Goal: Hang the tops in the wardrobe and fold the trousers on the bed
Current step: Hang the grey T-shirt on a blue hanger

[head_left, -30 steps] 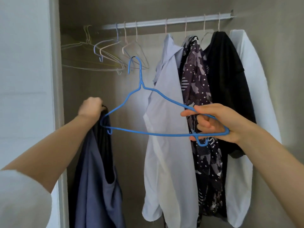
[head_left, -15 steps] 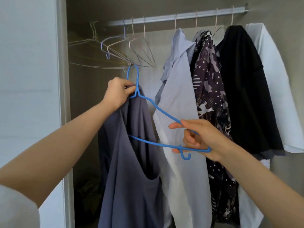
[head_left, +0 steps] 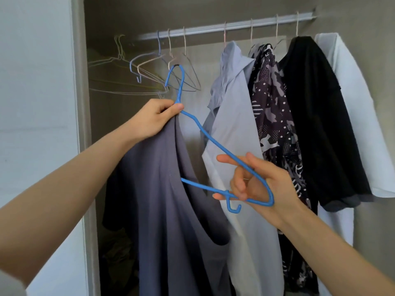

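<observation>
Hanger (head_left: 213, 142) slopes down-right — hook up, seemingly inside top (head_left: 162, 189).

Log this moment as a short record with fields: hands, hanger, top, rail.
left hand: pinches the neck of the blue wire hanger together with the fabric of the slate-grey top
right hand: grips the hanger's right end
hanger: tilted, its left end hidden inside the top, its hook below the white metal rail and not on it
top: hangs from the left hand, not yet on the rail
rail: empty wire hangers on the left; pale blue shirt, dark patterned blouse, black top and white top hung on the right
</observation>
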Available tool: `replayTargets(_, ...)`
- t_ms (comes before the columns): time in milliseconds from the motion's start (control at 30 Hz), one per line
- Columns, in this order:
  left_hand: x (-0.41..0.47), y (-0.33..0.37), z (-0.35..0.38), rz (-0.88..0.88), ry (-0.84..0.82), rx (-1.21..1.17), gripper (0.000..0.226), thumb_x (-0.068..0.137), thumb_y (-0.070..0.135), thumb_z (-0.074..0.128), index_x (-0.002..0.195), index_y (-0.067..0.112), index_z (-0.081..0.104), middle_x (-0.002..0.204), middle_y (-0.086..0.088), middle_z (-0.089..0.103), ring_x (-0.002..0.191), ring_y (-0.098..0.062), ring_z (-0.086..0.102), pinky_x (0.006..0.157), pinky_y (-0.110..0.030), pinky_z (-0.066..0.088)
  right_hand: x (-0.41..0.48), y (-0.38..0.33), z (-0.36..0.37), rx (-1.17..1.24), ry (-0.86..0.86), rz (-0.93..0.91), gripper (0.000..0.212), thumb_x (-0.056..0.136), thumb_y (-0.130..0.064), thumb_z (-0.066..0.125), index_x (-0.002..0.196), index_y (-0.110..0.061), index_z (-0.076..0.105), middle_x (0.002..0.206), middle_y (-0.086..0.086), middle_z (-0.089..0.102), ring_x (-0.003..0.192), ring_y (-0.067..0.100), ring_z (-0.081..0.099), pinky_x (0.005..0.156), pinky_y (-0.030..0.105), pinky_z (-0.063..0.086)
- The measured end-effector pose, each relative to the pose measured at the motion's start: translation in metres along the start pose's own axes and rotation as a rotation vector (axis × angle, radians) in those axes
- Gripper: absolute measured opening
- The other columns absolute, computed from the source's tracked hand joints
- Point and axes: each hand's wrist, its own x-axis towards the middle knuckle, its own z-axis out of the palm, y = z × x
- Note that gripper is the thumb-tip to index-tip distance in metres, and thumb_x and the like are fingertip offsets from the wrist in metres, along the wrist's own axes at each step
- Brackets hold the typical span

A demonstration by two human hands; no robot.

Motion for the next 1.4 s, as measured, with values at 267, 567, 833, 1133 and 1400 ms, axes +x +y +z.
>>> replayTargets(267, -0.008, -0.020, -0.005, -0.088, 0.173, -0.135, 0.053, 0.097, 0.049, 0.049, 0.070, 0.005, 0.062, 0.062, 0.002, 0.050, 0.062, -0.005, 0.044, 0.064, -0.020, 0.036, 0.006, 0.039, 0.005, -0.068, 0.253, 0.067, 0.035, 0.096, -0.018, 0.039, 0.111, -0.012, 0.069, 0.120, 0.011, 0.064, 0.105, 0.025, 0.063, 0.082, 0.044, 0.057)
replayTargets(567, -0.015, -0.032, -0.008, -0.182, 0.223, -0.114, 0.049, 0.094, 0.053, 0.050, 0.061, 0.020, 0.063, 0.055, 0.009, 0.051, 0.061, -0.006, 0.048, 0.069, -0.029, 0.039, -0.001, 0.075, 0.021, -1.021, -0.041, 0.076, 0.020, 0.098, -0.022, 0.053, 0.108, -0.027, 0.069, 0.108, -0.015, 0.066, 0.102, -0.005, 0.057, 0.087, 0.009, 0.041)
replayTargets(833, -0.023, -0.036, -0.017, -0.312, 0.384, -0.157, 0.049, 0.093, 0.050, 0.053, 0.055, 0.022, 0.065, 0.045, 0.010, 0.045, 0.052, -0.004, 0.041, 0.058, -0.025, 0.035, -0.011, 0.092, 0.010, -1.653, -0.269, 0.017, 0.043, 0.097, -0.051, 0.043, 0.129, -0.025, 0.051, 0.120, -0.009, 0.052, 0.113, 0.008, 0.039, 0.100, 0.029, 0.037)
replayTargets(1133, -0.032, -0.043, -0.029, -0.294, 0.421, -0.039, 0.053, 0.091, 0.049, 0.052, 0.066, 0.003, 0.061, 0.066, -0.020, 0.054, 0.059, -0.009, 0.043, 0.060, -0.028, 0.034, -0.038, 0.039, -0.003, -1.720, -0.075, -0.179, 0.022, 0.097, -0.052, 0.031, 0.096, -0.033, 0.041, 0.100, -0.018, 0.034, 0.076, 0.008, 0.048, 0.073, 0.031, 0.045)
replayTargets(1400, -0.029, -0.037, -0.026, -0.250, 0.396, 0.049, 0.050, 0.092, 0.044, 0.053, 0.068, 0.000, 0.060, 0.070, -0.023, 0.058, 0.062, -0.011, 0.046, 0.054, -0.015, 0.031, -0.032, -0.011, -0.014, -1.695, 0.065, -0.275, 0.018, 0.099, -0.046, 0.036, 0.099, -0.035, 0.050, 0.101, -0.016, 0.043, 0.081, 0.012, 0.057, 0.075, 0.033, 0.049)
